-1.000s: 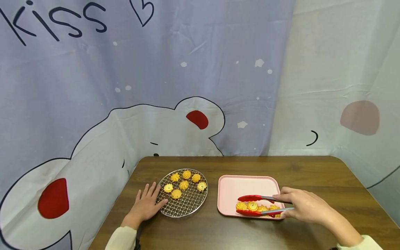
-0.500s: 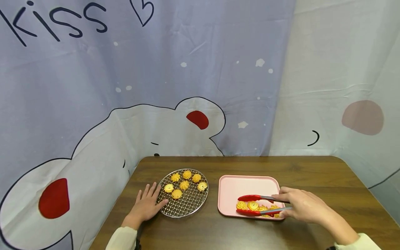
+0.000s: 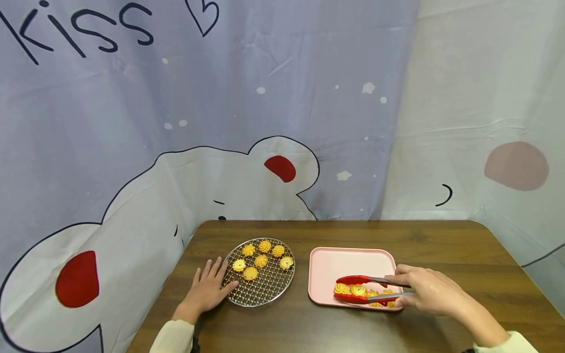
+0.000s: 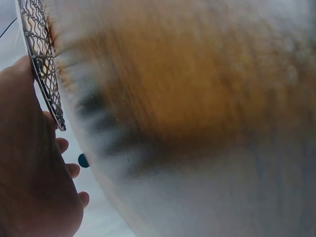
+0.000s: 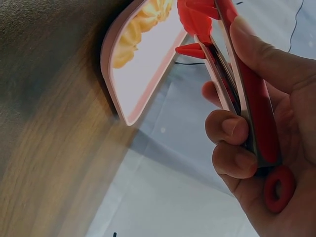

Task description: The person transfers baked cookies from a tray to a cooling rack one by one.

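Observation:
My left hand [image 3: 206, 290] rests at the left rim of a round wire cooling rack [image 3: 260, 294], its fingers straight and the thumb lying over the edge. Several yellow piped cookies [image 3: 261, 261] sit on the rack's far half. With my right hand [image 3: 434, 292] I grip metal tongs [image 3: 356, 298] with red tips. The tong arms are apart, held over a row of several cookies [image 3: 358, 290] at the near side of a pink tray [image 3: 337, 260]. Whether the tips touch a cookie I cannot tell. Curled fingers wrap the tongs' handle [image 5: 259, 113] in the right wrist view.
Both rack and tray stand on a dark wooden table [image 3: 282, 327], with a strip of tabletop between them. A printed curtain [image 3: 309, 108] hangs right behind the table's far edge and along its sides. A thin dark cord [image 3: 545, 255] shows at the right.

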`<state>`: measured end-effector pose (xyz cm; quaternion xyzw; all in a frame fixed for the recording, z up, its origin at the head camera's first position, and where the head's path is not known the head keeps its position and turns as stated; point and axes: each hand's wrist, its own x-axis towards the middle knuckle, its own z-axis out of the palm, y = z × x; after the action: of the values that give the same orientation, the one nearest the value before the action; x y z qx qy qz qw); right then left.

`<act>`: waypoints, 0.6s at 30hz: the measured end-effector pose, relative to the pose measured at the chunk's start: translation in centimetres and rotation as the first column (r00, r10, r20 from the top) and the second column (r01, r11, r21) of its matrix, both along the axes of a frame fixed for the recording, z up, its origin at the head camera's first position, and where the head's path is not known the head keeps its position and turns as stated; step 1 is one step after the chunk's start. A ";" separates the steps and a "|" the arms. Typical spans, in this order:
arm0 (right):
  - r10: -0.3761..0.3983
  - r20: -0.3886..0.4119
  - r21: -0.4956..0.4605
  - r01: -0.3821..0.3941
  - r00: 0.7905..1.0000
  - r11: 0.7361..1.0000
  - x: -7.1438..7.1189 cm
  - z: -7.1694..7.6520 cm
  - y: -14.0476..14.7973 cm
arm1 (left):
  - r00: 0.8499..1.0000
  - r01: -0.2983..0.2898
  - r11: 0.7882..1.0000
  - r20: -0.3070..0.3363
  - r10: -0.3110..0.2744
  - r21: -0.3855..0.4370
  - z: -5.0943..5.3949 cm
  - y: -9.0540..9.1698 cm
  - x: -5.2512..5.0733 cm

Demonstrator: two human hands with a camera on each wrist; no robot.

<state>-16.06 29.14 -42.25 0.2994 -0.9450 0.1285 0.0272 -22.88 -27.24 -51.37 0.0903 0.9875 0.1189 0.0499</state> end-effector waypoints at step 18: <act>0.041 -0.022 -0.009 -0.041 0.999 0.999 -0.8 1.6 -1.6 | 1.000 0.003 1.000 -0.023 -0.003 0.018 -0.3 -0.1 0.1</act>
<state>-16.83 27.52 -40.64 0.3199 -0.9378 0.1304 0.0362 -22.79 -27.35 -51.64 0.0935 0.9868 0.1266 0.0381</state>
